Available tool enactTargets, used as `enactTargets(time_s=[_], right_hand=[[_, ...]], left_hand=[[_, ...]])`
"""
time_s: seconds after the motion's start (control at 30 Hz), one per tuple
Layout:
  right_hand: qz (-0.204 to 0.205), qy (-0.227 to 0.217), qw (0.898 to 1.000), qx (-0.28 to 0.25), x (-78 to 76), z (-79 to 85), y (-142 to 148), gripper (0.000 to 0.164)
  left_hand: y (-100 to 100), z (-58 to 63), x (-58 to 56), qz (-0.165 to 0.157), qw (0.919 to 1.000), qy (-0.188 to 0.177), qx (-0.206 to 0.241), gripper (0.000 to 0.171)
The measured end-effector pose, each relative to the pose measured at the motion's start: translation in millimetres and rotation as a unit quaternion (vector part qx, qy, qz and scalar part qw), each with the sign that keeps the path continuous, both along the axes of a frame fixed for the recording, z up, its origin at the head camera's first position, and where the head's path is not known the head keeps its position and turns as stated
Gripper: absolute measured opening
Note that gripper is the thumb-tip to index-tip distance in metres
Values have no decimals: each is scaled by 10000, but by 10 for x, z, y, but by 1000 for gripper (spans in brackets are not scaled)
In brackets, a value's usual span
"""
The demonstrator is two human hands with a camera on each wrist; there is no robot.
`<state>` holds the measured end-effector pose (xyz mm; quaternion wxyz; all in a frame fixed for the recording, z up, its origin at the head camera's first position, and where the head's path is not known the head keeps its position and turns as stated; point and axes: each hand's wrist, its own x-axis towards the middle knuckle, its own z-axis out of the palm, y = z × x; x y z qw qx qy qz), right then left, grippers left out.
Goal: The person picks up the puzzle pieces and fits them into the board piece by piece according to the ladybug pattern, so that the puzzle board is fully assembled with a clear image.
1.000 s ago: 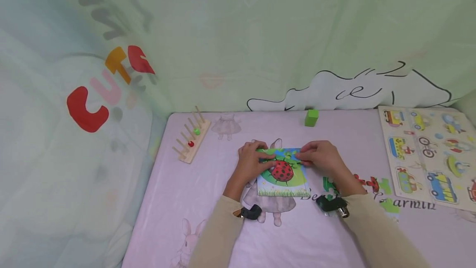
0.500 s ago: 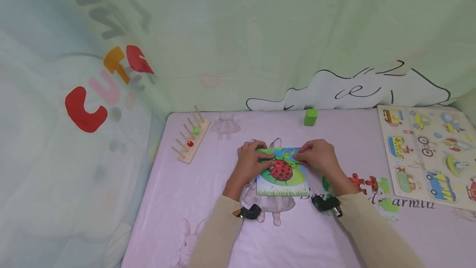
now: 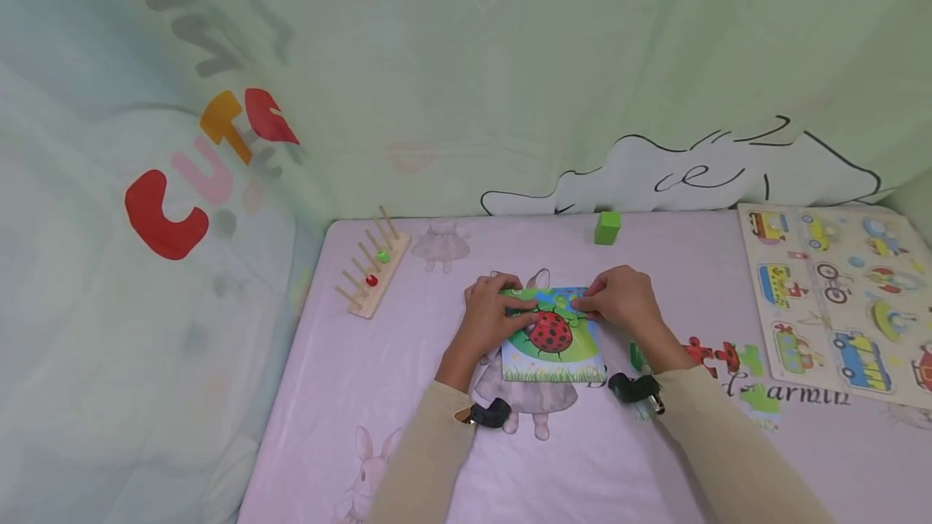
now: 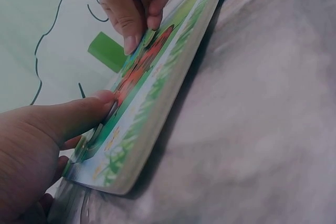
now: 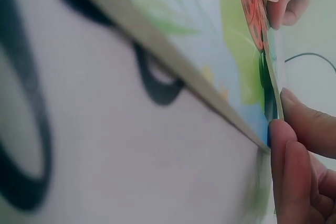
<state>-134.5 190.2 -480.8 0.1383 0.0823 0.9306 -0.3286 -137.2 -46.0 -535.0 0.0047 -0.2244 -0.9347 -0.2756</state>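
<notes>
A ladybug jigsaw puzzle board [image 3: 553, 368] lies on the cloth, with grass along its near edge and a red ladybug in the middle. At its left side, my left hand [image 3: 492, 315] grips the edge, the thumb [image 4: 97, 106] lying over the picture near the ladybug. My right hand [image 3: 624, 297] is at the upper right corner. Between its thumb and fingers it pinches a thin puzzle piece [image 5: 272, 80], seen edge-on in the right wrist view and tilted up from the board. The fingers hide most of that piece.
Loose puzzle pieces [image 3: 728, 357] lie right of the board, partly behind the right forearm. Farther right is a wooden vehicle peg board [image 3: 815, 330]. A green block [image 3: 607, 228] stands at the back, and a wooden peg rack [image 3: 380, 277] with red and green beads is back left.
My right hand has shifted slightly up and left at the board's upper right corner, still pinching the piece. The left hand holds its place; the whole head view has drifted a little.
</notes>
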Motion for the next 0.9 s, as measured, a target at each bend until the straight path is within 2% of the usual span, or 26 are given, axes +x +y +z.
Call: enactTargets(time_s=[0.3,0.5,0.6,0.77,0.9], right_hand=[[185,119,9998,-14,-11,-63,19,32],[875,520,9946,-221,-9,-90,129,31],[1084,556,9921,-307,-9,-109,183,28],[1175,485,9913,-340,6,-113,217,26],[1230,479,9911,-185,-5,-102,207,24]], left_hand=[[-8,3,1,-28,10000,-7,-64,28],[-2,-4,-6,-11,9999,16,-158,29],[-7,-9,-5,-13,9999,15,-145,29],[27,-15,15,2,10000,30,-19,29],[132,4,26,-131,9998,148,-57,32]])
